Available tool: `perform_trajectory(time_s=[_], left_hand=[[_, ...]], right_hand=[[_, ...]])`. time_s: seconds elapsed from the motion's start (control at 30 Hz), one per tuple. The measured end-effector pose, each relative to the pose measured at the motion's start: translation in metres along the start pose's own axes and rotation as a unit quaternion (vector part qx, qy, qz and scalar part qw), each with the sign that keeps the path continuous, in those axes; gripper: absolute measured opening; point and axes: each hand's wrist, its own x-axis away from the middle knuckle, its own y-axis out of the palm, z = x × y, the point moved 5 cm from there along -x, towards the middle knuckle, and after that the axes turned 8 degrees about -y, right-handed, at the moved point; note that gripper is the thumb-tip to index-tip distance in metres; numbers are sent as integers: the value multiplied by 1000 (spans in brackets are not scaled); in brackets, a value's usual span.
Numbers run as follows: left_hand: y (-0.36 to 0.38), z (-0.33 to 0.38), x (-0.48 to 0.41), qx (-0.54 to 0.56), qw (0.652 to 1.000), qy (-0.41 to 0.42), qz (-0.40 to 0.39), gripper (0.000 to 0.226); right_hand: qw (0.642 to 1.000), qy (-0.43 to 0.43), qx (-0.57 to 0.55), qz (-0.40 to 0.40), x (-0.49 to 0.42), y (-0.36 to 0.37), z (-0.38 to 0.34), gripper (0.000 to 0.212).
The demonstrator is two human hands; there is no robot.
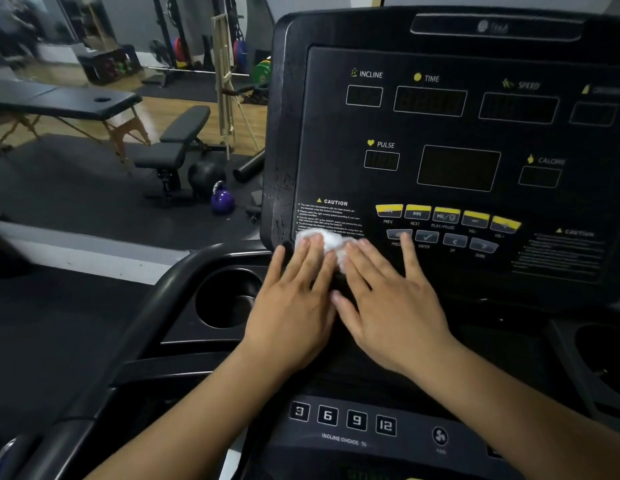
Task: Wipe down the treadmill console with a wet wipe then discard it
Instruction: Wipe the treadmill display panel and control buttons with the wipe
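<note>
Buttons [343, 419] marked 3, 6, 9 and 12 sit nearest, in a row above the words INCLINE CHOICE, with a fan button [440, 436] to their right. Both forearms reach over them. The left hand [294, 299] and the right hand [391, 299] lie side by side, flat, fingers straight and spread, gripping nothing. Their fingertips press down on the wet wipe [327, 241]. White and crumpled, the wet wipe lies on the lower left corner of the treadmill console [457, 133], right below the left CAUTION text and left of the grey keys [440, 239].

Just left of the left hand is a round cup holder [211, 303]. Its well is dark with a dull sheen low down, and what it holds cannot be told. A second cup holder [588, 344], cut by the right edge, is equally dark.

Higher on the console runs a row of yellow keys [447, 214], then dark windows labelled PULSE, INCLINE, TIME and SPEED.

Beyond, on the left, stand a purple kettlebell [222, 200], a black weight bench [184, 140], a massage table [66, 98] and, farthest, coloured weight plates [261, 72].
</note>
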Motion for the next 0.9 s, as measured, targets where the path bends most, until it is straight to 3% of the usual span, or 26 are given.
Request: perform_trajectory(time_s=[0.17, 0.27, 0.43, 0.6, 0.73, 0.9], left_hand=[[-1, 15, -7, -1, 1000, -7, 29, 62], [-4, 29, -16, 21, 999, -3, 40, 61], [7, 46, 5, 10, 1000, 18, -1, 61], [-7, 64, -31, -5, 1000, 20, -2, 65], [2, 81, -5, 18, 999, 47, -16, 63], [-3, 102, -27, 4, 998, 53, 18, 63]], right_hand=[[999, 10, 15, 43, 7, -12, 21, 61], [993, 35, -73, 90, 1, -29, 24, 58], [996, 18, -77, 47, 40, 6, 19, 59], [995, 62, -49, 53, 22, -11, 52, 63], [997, 24, -58, 37, 58, 7, 50, 61], [996, 46, -52, 48, 57, -1, 75, 60]])
